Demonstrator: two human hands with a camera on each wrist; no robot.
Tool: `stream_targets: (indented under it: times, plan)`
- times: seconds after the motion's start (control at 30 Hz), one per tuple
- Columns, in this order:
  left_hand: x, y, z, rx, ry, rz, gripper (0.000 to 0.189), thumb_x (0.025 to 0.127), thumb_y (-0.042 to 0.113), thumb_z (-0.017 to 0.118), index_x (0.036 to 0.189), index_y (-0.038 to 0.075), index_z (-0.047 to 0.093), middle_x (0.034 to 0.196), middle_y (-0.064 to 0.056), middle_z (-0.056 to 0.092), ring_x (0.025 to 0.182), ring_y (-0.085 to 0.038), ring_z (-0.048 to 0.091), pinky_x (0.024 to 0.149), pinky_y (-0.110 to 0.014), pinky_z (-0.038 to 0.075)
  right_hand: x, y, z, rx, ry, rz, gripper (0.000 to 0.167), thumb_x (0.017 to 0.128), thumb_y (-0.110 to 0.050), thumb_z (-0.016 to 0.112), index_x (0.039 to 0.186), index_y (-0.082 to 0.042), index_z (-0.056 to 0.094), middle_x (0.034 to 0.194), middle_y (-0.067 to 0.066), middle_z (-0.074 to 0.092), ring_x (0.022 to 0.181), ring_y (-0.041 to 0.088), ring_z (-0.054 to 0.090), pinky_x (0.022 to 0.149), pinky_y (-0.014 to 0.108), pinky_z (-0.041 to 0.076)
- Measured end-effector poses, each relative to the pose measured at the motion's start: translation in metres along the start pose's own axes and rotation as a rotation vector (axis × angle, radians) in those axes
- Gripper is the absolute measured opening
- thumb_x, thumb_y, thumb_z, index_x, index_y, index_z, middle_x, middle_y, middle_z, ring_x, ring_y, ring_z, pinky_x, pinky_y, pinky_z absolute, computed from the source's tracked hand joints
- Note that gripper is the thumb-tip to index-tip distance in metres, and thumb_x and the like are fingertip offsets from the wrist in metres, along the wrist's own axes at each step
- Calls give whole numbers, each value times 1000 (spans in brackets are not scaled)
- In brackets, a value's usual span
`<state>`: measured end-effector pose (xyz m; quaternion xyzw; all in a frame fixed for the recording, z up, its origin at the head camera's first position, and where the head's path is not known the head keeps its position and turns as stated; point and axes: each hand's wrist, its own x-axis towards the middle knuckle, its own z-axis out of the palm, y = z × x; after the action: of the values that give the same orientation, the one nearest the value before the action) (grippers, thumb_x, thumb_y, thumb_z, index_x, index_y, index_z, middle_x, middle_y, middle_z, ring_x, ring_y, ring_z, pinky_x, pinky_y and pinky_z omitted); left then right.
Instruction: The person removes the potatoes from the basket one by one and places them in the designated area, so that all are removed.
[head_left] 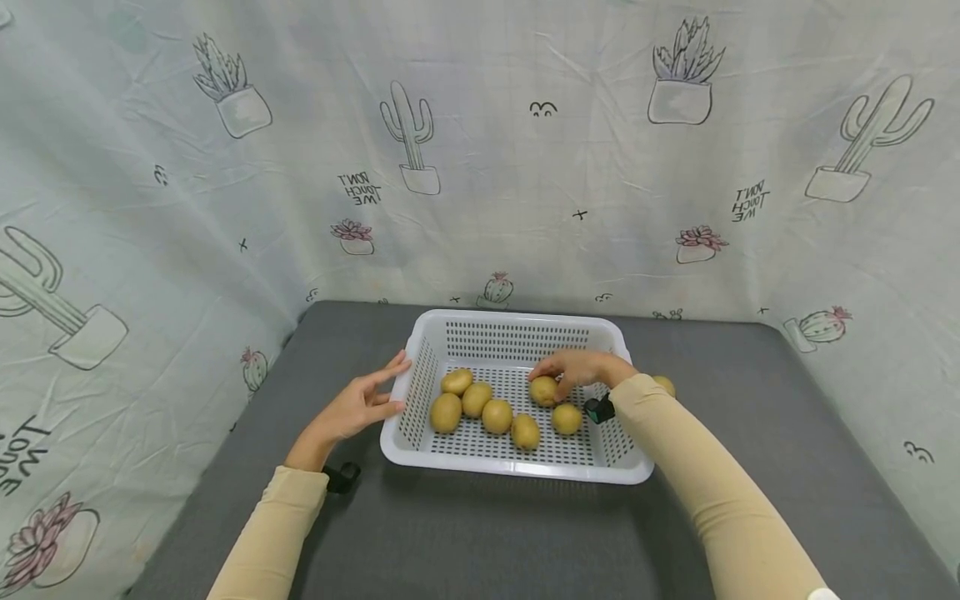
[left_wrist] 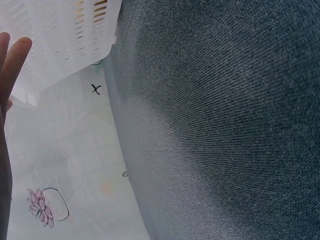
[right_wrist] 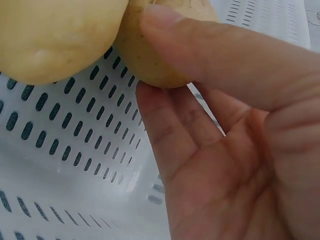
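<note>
A white plastic basket (head_left: 480, 461) with slotted walls holds several yellow potatoes (head_left: 446, 413). Over its right half, my right hand (head_left: 581, 367) pinches one potato (head_left: 543, 391) between thumb and fingers. The right wrist view shows the thumb on that potato (right_wrist: 165, 65), the fingers against its other side, and another potato (right_wrist: 55, 40) close to the camera. My left hand (head_left: 358, 407) is at the basket's left end, its extended fingers at the rim. In the left wrist view, those fingers (left_wrist: 15, 62) lie along the slotted wall (left_wrist: 65, 45).
One more potato (head_left: 664, 385) lies to the right of the basket, partly hidden by the right sleeve (head_left: 697, 467). The basket stands on a dark grey table (head_left: 480, 533). A pale curtain (head_left: 480, 167) with cactus prints hangs behind and at both sides.
</note>
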<state>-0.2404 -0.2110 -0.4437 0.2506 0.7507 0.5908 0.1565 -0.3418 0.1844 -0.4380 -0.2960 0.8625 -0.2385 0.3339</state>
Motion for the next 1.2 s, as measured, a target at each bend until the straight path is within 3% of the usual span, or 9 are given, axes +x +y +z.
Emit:
stream_targets:
  times: [0.5, 1.2]
  plan:
    - [4, 1, -2, -15, -12, 6, 70, 93, 7, 59, 150, 0, 19, 160, -11, -6, 124, -52, 43, 85, -26, 51, -1, -1, -3, 111, 43, 24, 55, 81, -4, 70, 133, -11, 55, 139, 14, 50, 128, 34, 45, 104, 50, 37]
    - [7, -1, -6, -26, 12, -24, 71, 92, 7, 61, 150, 0, 21, 160, -8, -5, 125, -50, 43, 85, -25, 51, 3, -1, -5, 80, 68, 1, 56, 82, -7, 70, 135, -13, 54, 138, 12, 52, 128, 33, 46, 104, 50, 37]
